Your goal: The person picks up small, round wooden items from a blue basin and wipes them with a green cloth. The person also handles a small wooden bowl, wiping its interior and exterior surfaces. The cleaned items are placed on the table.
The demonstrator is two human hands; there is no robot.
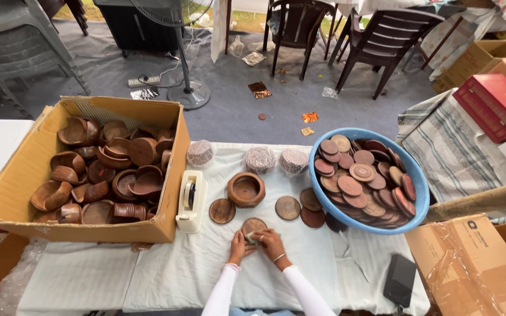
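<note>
Hands meet over a round wooden disc on the white cloth: the right hand pinches a small pale piece against its near edge, the left hand curling alongside, disc lying just beyond both sets of fingertips

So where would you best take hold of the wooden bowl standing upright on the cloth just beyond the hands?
Probably the wooden bowl by its thick rim, from above: it stands upright and open, so fingers can go inside with the thumb outside. A flat wooden disc lies beside its left, so the near side looks freer.
</note>
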